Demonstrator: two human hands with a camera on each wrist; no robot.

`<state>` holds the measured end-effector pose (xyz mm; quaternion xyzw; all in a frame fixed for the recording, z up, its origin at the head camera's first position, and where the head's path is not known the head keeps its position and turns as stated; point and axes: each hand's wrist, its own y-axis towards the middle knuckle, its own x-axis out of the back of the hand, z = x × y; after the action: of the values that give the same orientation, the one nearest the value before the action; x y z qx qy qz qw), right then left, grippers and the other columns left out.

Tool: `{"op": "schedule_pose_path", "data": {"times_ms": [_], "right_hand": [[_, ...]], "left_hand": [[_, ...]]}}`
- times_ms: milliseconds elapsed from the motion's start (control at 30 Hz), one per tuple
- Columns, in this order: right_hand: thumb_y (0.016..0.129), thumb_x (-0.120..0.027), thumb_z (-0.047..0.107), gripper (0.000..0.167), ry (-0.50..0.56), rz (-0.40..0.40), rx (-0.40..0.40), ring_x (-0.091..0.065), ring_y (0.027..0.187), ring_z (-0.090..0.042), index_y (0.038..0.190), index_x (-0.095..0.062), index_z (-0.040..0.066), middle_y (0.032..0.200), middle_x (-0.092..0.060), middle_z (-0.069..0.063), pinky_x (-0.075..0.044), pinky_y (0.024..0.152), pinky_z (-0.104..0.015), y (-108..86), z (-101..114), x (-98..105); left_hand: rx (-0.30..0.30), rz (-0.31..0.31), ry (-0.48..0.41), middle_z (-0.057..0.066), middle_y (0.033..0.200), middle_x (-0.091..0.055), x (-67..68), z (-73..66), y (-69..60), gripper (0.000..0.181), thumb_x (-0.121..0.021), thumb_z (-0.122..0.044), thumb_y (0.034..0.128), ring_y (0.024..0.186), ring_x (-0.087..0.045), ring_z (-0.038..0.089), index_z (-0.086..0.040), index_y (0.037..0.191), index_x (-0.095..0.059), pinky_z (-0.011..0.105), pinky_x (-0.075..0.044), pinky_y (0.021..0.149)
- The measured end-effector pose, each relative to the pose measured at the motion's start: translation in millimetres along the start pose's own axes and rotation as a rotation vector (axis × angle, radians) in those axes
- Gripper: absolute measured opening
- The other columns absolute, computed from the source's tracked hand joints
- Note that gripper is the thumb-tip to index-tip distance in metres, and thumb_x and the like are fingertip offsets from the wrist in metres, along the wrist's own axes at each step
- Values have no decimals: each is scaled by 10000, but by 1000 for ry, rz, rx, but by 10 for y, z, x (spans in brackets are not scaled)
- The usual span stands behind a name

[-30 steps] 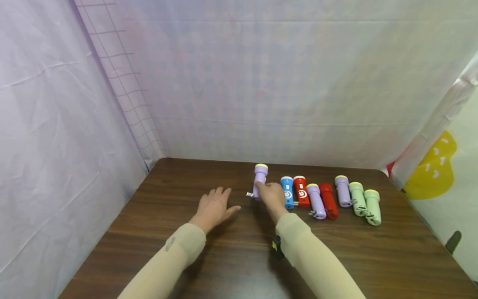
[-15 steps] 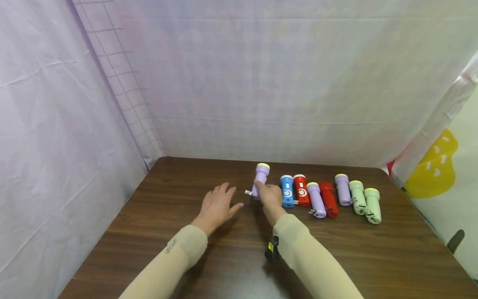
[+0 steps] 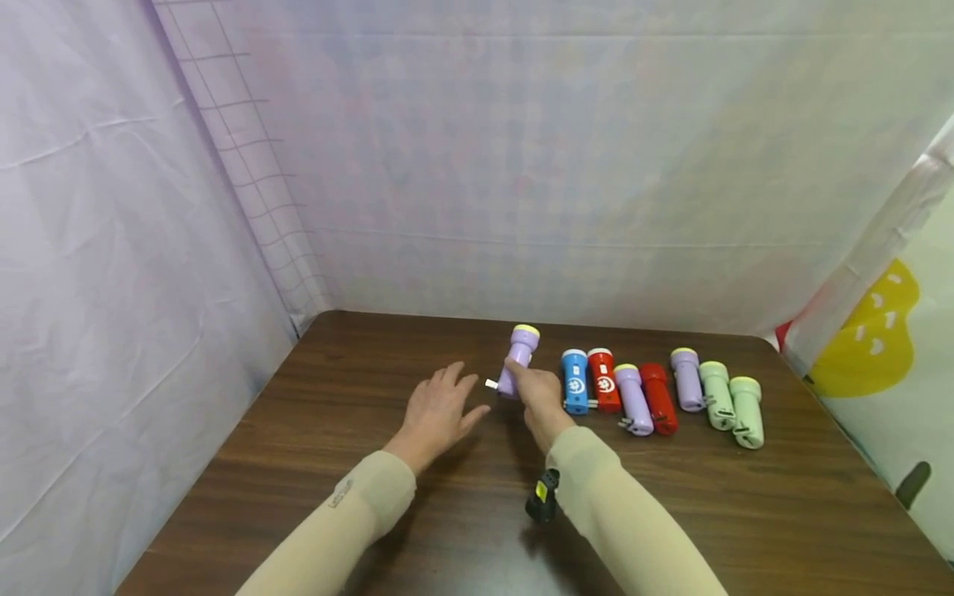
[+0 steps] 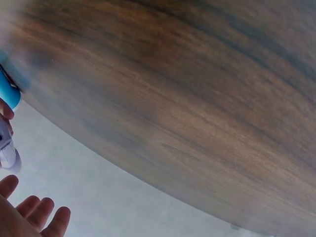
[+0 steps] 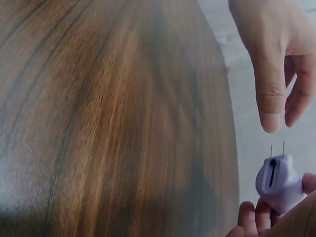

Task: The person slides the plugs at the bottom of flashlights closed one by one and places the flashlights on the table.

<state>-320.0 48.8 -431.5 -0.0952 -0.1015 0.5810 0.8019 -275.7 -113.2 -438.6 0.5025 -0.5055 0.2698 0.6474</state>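
My right hand (image 3: pixel 540 396) grips a lavender flashlight (image 3: pixel 517 360) with a yellow rim, held tilted with its head away from me. Two metal plug prongs stick out from its tail towards my left hand, and the right wrist view shows a dark slot in the flashlight's end (image 5: pixel 279 180). My left hand (image 3: pixel 436 418) is just left of the prongs, fingers spread and holding nothing. In the right wrist view the left thumb and fingers (image 5: pixel 276 74) point at the prongs without touching them. At the left wrist view's edge, the lavender flashlight (image 4: pixel 9 153) is only partly visible.
Right of my right hand lie a blue flashlight (image 3: pixel 575 382), a red one (image 3: pixel 604 381), a lavender one (image 3: pixel 633 401), another red one (image 3: pixel 659 399), a lavender one (image 3: pixel 687 381) and two pale green ones (image 3: pixel 717 397). They lie on a brown wooden table (image 3: pixel 298 463) before a fabric curtain (image 3: pixel 522 165).
The tail of the lavender flashlight has swung slightly left in my right hand, tilting it more. My left hand has shifted a little to the right and farther forward, closer to the prongs.
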Motion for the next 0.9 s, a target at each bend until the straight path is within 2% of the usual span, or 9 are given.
{"op": "schedule_pose_path", "data": {"times_ms": [133, 300, 400, 533, 667, 900], "right_hand": [[821, -802, 274, 566, 36, 3, -21, -536, 1151, -312, 1200, -625, -106, 1246, -604, -216, -393, 1058, -448, -11, 9, -7], [779, -833, 226, 495, 81, -4, -16, -545, 943, -237, 1121, -663, -89, 1027, -630, -121, -430, 916, -386, -20, 11, -19], [771, -838, 214, 481, 97, -6, -11, -541, 890, -214, 1105, -669, -89, 972, -627, -95, -425, 874, -361, -25, 12, -18], [780, -835, 227, 505, 101, 0, -20, -556, 946, -230, 1126, -657, -95, 1028, -637, -120, -426, 954, -397, -41, 13, -13], [790, -832, 247, 524, 115, -6, -39, -564, 985, -243, 1138, -646, -99, 1064, -640, -142, -417, 1006, -412, -60, 11, -25], [780, -838, 256, 534, 146, -25, -42, -540, 882, -216, 1118, -640, -107, 972, -604, -108, -443, 906, -378, -119, 40, -78]], "left_hand": [[-2, -16, -5, 149, 1413, -505, 7, -12, -12, 526, -655, -514, 916, 1213, -556, 344, -145, 1289, -620, 483, -505, 922], [-17, -71, -8, 145, 1394, -515, 3, -12, -24, 491, -674, -493, 910, 1196, -564, 339, -136, 1246, -634, 473, -516, 895], [-22, -88, -7, 142, 1387, -520, 5, -11, -25, 485, -677, -491, 909, 1193, -566, 339, -132, 1233, -641, 471, -518, 887], [-14, -96, -7, 140, 1377, -530, -3, -10, -33, 493, -678, -496, 907, 1192, -568, 334, -122, 1226, -649, 466, -520, 885], [6, -132, -23, 146, 1346, -558, -23, -23, -50, 492, -701, -494, 890, 1165, -586, 328, -113, 1200, -666, 463, -527, 870], [35, -209, -80, 147, 1285, -594, -74, -89, -75, 480, -754, -461, 856, 1072, -629, 320, -90, 1156, -698, 441, -546, 813]]}}
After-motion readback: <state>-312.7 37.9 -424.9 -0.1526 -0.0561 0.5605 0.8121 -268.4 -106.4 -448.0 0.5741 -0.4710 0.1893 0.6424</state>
